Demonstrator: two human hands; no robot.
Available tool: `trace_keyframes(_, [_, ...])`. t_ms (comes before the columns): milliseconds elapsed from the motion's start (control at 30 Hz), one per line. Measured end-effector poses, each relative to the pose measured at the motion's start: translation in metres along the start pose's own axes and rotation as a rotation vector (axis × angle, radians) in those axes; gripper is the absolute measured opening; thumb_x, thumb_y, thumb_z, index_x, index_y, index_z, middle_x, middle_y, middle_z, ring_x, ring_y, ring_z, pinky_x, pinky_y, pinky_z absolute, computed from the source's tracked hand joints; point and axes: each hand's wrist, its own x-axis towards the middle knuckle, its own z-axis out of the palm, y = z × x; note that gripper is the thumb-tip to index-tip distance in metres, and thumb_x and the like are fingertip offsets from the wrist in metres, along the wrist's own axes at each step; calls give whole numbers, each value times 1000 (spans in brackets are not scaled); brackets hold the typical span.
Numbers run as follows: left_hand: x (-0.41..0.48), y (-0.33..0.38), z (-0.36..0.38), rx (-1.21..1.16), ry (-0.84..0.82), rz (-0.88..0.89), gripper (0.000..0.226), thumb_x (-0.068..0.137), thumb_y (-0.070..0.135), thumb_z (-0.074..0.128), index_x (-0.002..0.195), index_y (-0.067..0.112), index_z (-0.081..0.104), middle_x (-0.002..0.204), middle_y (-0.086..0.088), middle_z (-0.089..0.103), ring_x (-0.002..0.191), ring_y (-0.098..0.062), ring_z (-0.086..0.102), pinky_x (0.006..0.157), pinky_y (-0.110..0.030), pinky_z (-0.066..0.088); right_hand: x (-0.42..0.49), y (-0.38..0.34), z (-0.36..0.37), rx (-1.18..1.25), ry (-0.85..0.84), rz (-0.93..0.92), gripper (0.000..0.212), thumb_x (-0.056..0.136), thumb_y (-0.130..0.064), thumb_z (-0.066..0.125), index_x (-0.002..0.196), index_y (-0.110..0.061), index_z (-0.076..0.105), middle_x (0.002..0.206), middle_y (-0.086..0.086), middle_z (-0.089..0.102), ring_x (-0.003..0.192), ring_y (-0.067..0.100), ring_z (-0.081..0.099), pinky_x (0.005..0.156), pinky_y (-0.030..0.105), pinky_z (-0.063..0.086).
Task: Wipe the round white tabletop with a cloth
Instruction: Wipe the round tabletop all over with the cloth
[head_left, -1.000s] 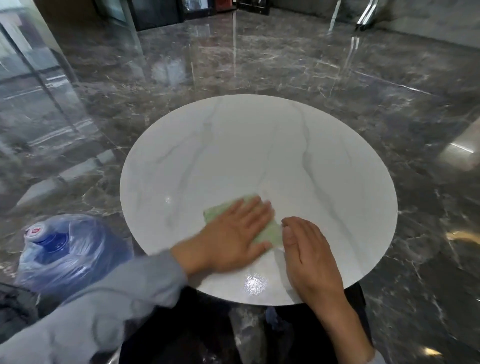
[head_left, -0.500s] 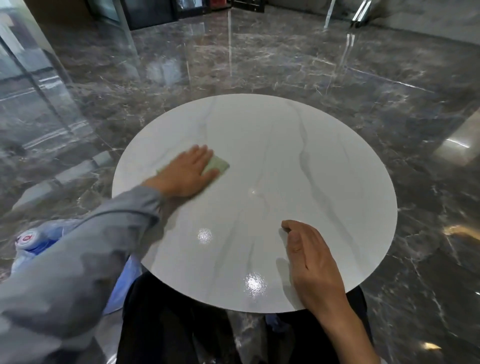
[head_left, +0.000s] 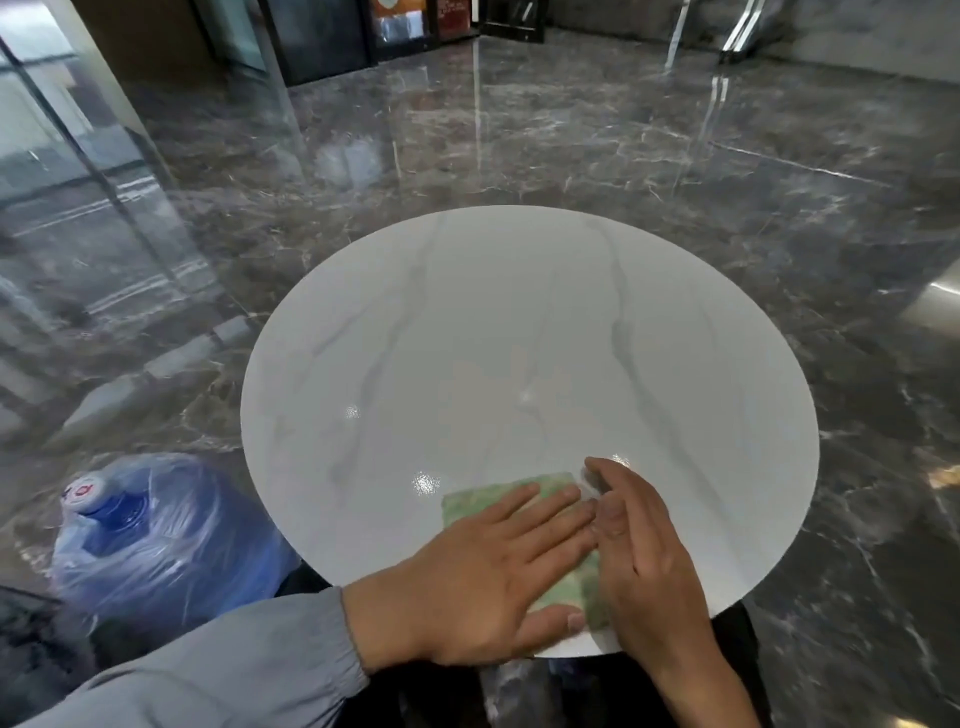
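Looking down, we see our left hand (head_left: 488, 577) pressed flat on the cloth (head_left: 524, 499), fingers spread and extended toward the right — not gripping, only pinning the pale green cloth to the table (head_left: 467, 338); the cloth lies at the near edge of the round white top, a little right of centre, its far corners showing beyond the fingertips and its near end reaching the rim; our right hand (head_left: 639, 561) rests just beside the left, open and relaxed, its fingers touching the right side of the cloth and closing on nothing; a grey sleeve (head_left: 234, 670) covers the left forearm; the rest of the top is bare, glossy and faintly veined — on the dark marble floor (head_left: 571, 145) to the left stands a blue water jug (head_left: 156, 525) wrapped in clear plastic, close to the table's edge.
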Motion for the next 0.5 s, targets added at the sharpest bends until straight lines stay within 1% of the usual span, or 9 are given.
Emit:
trace_keyframes(67, [-5,-14,-4,-11,-14,-26,76,110,64,21,168,24,-7,176,4,-13,160,-11,-20,131,-36,-12,0,-2,1,-36,-13,-5,50,96,-81,14,126,-59,48,135,-42,45,133,-9,42,106,6,29])
trace_keyframes(133, [2,-48,-9,-10,-29,-133,76,107,69,18,168,31,-7,175,10,-14,159,-7,-21,130,-32,-12,1,-4,2,-70,-17,-19,51,97,-78,13,126,-55,49,133,-48,43,132,-15,39,104,2,24])
trace_keyframes(233, [16,-132,-26,-70,-20,-409,83,99,74,12,169,30,1,177,7,-7,161,-9,-14,131,-30,-7,1,-7,2,-84,3,-38,52,99,-77,14,127,-50,49,130,-54,39,130,-21,35,104,0,20])
trace_keyframes(300, [16,-197,-38,-121,7,-610,85,99,72,17,169,24,7,177,2,-1,163,-14,-6,132,-34,-1,2,-7,2,-110,5,-38,54,99,-77,13,127,-49,50,129,-54,39,129,-22,34,103,-1,20])
trace_keyframes(367, [4,-252,-44,-122,20,-772,79,105,64,26,169,19,11,177,-3,3,164,-22,-1,132,-40,4,2,-6,2,-127,2,-45,62,99,-76,13,128,-42,56,128,-49,44,130,-21,35,104,0,20])
trace_keyframes(433, [-13,-284,-42,-111,47,-874,78,106,62,28,169,17,13,177,-6,6,164,-25,2,132,-43,6,3,-4,4,-135,18,-83,74,100,-74,13,130,-28,63,129,-38,50,130,-20,35,107,1,20])
trace_keyframes(500, [-25,-296,-37,-121,73,-927,80,106,64,28,169,18,14,177,-7,6,164,-26,3,132,-43,6,3,-2,7,-168,14,-124,72,103,-65,19,131,-16,65,131,-23,56,129,-18,37,110,4,20])
